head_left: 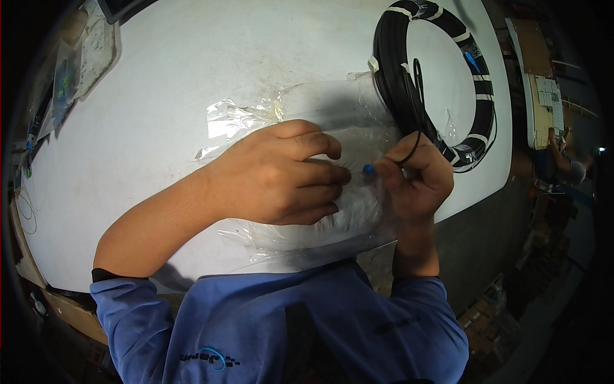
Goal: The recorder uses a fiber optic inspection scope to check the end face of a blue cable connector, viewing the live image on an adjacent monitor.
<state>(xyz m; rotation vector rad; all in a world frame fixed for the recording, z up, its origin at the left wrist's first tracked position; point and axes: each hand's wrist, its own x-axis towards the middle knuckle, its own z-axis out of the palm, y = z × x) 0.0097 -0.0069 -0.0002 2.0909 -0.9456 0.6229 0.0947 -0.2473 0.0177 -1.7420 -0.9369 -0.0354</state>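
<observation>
A white desk, scuffed and curved by the lens, fills most of the frame; a dim workshop floor lies at the right edge. At centre, the left hand is curled, knuckles up, fingers pressing down on a clear plastic bag spread over the desk. Just to its right, almost touching, the right hand is closed around a thin black cable, pinching it near a small blue connector that sticks out toward the left hand. The cable loops up to a large black coil bound with white tape, at the upper right. The cable looks light, springy and prone to kinking, and is best held close behind the connector. The bag looks flimsy and slippery. Blue sleeves fill the bottom.
</observation>
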